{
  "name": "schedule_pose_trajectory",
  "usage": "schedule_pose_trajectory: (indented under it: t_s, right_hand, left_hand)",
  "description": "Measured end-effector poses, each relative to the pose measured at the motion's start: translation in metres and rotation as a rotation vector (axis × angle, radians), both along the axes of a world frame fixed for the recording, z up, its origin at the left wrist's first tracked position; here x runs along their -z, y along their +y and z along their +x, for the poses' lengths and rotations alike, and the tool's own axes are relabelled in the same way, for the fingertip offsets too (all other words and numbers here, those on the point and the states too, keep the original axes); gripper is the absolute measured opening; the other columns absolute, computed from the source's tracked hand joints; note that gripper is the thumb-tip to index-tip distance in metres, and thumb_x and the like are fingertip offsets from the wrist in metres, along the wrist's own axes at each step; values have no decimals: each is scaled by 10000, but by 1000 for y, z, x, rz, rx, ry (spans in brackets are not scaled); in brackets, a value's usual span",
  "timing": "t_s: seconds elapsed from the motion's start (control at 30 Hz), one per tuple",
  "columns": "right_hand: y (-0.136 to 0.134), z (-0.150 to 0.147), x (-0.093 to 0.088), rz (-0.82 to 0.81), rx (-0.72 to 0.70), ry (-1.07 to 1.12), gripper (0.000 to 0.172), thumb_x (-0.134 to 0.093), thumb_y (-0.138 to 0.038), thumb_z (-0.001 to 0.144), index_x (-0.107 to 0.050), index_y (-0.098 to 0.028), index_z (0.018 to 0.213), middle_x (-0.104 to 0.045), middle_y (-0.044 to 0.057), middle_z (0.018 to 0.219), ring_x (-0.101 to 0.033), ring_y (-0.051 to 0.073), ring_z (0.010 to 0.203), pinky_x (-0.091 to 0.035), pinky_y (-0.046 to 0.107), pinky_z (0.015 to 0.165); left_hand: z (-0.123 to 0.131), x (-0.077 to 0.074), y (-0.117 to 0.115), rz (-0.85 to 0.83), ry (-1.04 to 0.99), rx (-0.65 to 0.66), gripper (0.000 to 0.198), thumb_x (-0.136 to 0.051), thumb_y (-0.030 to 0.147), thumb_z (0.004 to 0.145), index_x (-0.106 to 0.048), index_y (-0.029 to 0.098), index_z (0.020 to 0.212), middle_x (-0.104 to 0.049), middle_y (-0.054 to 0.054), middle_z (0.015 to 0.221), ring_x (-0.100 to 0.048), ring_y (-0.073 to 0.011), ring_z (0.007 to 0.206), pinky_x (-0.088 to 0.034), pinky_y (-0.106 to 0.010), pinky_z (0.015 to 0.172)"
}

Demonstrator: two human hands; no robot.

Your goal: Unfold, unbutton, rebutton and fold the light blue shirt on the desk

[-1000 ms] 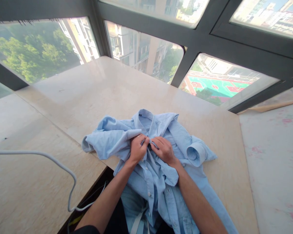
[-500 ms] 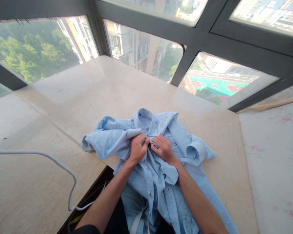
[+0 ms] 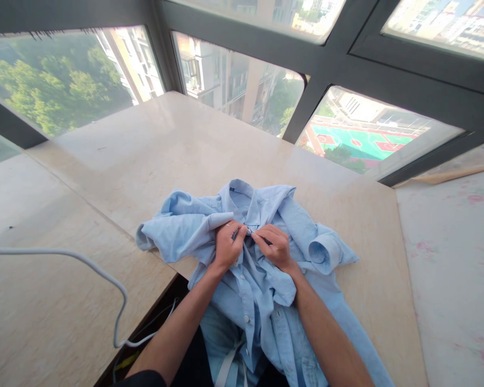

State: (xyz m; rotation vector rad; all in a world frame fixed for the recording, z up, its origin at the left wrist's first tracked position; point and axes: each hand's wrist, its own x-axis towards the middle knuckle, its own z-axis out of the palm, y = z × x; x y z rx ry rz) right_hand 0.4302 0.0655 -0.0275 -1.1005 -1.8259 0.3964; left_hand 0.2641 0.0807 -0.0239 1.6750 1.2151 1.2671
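Head view: left hand [image 3: 228, 245] and right hand [image 3: 274, 246] pinch the blue shirt [image 3: 262, 285] at its collar's [image 3: 253, 208] near side, apparently fastening or unfastening, next likely requiring steady tension.

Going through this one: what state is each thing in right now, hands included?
Light-blue cloth button-up shirt: rumpled, spread partly on the beige ledge, lower front unbuttoned.
Bare left hand: pinching the shirt front below the collar.
Bare right hand: pinching it, close beside the left.
Slim white cable: slack, running over the ledge's edge.
Grey-framed windows: opening unclear.
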Motion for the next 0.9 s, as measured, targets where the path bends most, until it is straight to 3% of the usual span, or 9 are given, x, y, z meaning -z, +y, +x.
schedule_pose_trajectory:
  t_s: [0.23,0.47,0.57,0.6,0.77,0.9]
  right_hand:
    - [-2,6,-3,-43,225,220,183,-618,-215,859,-583,-215,680,-560,-15,661,-535,148,635,-436,296,628]
    - [-3,8,-1,-74,155,278,222,-616,-199,816,-531,-212,612,-490,-33,600,-467,134,576,-372,283,570]
    - [-2,10,0,-110,71,271,238,-605,-176,785,-497,-208,575,-455,-41,574,-433,122,545,-339,267,539]
    - [-2,10,0,-131,32,246,242,-596,-167,775,-486,-207,564,-446,-43,566,-424,118,537,-329,261,531]
    - [2,11,-7,-259,-112,-95,213,-551,-152,769,-486,-201,572,-491,-34,582,-457,115,564,-342,247,566]
    - [1,5,-25,-377,-4,-422,286,-554,-303,908,-558,-198,643,-577,-1,652,-519,141,633,-352,264,617]
  left_hand:
    - [-2,-2,-4,-32,-113,-56,305,-492,320,943,-532,185,673,-520,8,651,-491,-138,638,-390,-267,641]
    - [-1,-3,-5,39,-9,-81,334,-503,286,923,-473,193,604,-494,17,603,-473,-130,596,-394,-267,625]
    - [0,-1,-5,87,81,-113,143,-537,220,876,-581,190,743,-606,-6,710,-570,-155,690,-462,-281,714]
    - [0,1,-5,109,114,-125,75,-543,187,851,-612,189,822,-644,-21,778,-603,-170,751,-481,-298,768]
    - [4,13,-4,144,254,-168,328,-506,45,738,-640,183,1004,-699,-76,1001,-643,-231,970,-493,-383,928]
    - [5,16,-3,76,262,-165,354,-517,45,730,-654,177,1029,-714,-84,1026,-650,-248,989,-494,-414,948]
